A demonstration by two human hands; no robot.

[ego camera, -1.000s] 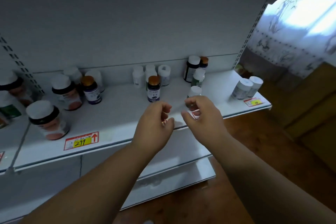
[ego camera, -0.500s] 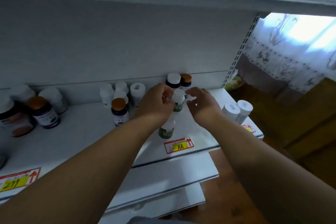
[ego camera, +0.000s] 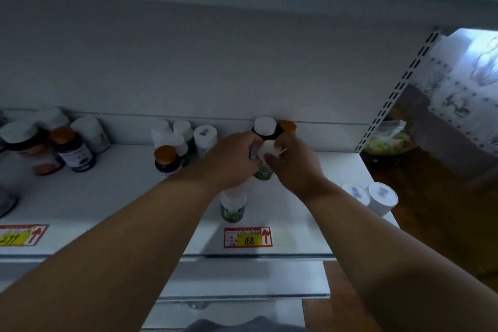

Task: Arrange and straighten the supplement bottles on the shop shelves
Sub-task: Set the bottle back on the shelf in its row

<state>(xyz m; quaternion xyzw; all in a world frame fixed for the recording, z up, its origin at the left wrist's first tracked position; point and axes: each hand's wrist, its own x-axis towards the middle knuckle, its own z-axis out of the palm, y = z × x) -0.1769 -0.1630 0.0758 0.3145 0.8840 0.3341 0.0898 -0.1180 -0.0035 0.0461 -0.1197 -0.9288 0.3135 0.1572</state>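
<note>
Left hand [ego camera: 231, 155] and right hand [ego camera: 292, 162] clasp green-label bottle [ego camera: 265, 162], seemingly upright, white cap up

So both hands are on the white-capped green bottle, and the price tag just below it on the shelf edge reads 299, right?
Not quite. Both the left hand and the right hand are on the white-capped green bottle, but the price tag below it reads 168, as the head view shows. The 299 tag sits far to the left.
</note>
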